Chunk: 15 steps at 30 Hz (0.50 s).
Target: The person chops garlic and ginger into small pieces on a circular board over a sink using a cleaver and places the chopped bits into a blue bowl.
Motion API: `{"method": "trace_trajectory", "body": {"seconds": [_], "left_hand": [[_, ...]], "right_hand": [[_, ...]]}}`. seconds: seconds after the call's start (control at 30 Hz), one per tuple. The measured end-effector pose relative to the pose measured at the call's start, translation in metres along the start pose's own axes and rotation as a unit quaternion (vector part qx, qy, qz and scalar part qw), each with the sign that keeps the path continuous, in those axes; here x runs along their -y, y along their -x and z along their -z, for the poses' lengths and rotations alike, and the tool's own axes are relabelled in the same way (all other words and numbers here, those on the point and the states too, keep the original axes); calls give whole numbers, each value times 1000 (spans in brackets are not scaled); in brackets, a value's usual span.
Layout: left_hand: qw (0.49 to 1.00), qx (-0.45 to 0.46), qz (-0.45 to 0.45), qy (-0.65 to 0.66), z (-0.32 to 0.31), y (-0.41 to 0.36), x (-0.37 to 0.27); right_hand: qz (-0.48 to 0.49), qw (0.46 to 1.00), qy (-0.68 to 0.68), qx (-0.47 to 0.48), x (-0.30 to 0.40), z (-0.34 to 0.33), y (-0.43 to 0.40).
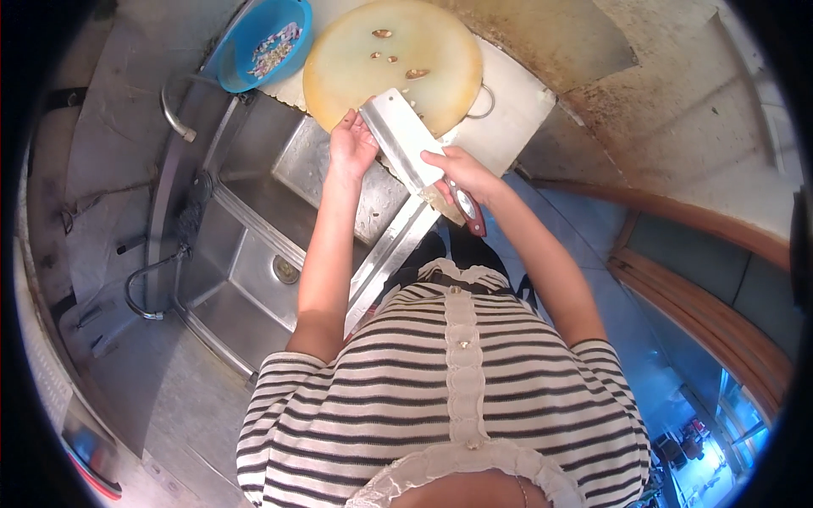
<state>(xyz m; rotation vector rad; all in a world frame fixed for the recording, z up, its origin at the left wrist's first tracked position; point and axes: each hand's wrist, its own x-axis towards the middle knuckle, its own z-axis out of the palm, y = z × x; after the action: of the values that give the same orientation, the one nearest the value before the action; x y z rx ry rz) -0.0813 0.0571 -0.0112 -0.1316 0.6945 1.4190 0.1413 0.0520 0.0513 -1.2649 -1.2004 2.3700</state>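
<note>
My right hand (pixel 462 170) grips a cleaver (pixel 406 140) where its red-brown handle meets the broad metal blade. The blade is raised over the near edge of a round cutting board (pixel 356 76), its far end pointing away from me. Beside that far end is my left hand (pixel 354 143), palm up with curled fingers; part of it lies behind the blade, and whether it touches the metal I cannot tell. A few small pale bits and several dark worn hollows show on the board. A blue plastic basin (pixel 228 60) at the upper left holds chopped pale and purple pieces.
Two stainless steel sink basins (pixel 222 279) lie to the left and below the board, with curved faucets (pixel 130 286) at their far side. A metal ring (pixel 489 101) sticks out at the board's right edge. Wooden-framed cabinetry (pixel 698 298) stands on the right, beside the tiled floor.
</note>
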Motion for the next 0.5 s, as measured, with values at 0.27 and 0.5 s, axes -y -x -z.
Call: {"method": "trace_trajectory", "body": {"seconds": [0.27, 0.5], "left_hand": [[866, -92, -306, -384, -18, -3, 30], [542, -50, -458, -703, -7, -18, 25]], "right_hand": [[-5, 986, -38, -163, -32, 43, 10], [14, 980, -43, -193, -26, 39, -7]]}}
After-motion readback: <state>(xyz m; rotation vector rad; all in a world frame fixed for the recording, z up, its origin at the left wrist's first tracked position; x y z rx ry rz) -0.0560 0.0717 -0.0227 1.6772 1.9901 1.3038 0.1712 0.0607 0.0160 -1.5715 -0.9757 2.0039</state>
